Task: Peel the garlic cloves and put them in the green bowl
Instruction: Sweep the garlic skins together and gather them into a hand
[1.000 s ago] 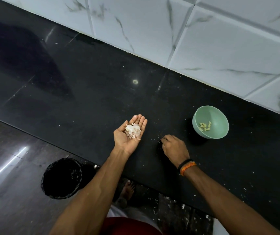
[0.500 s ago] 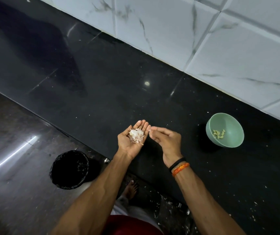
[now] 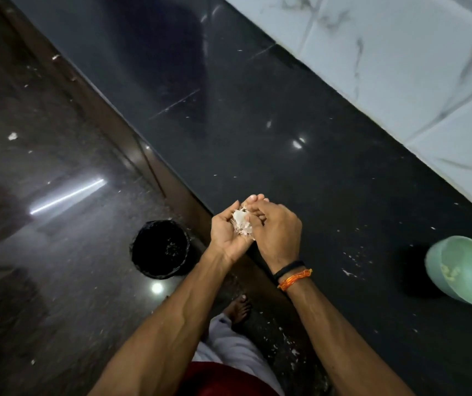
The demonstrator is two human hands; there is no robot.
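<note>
skins (image 3: 240, 224) cupped between our left hand (image 3: 226, 237) and right hand (image 3: 276, 232), fingers curled round them; bin (image 3: 160, 248) lower left, nearer left hand; bowl (image 3: 463, 270) far right.

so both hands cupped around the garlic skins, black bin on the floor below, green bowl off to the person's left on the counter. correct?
One slip: the green bowl sits to the person's right on the black counter, not the left; the head view shows it. The rest holds: the left hand and right hand cup the garlic skins, and the black bin stands on the floor below.
</note>
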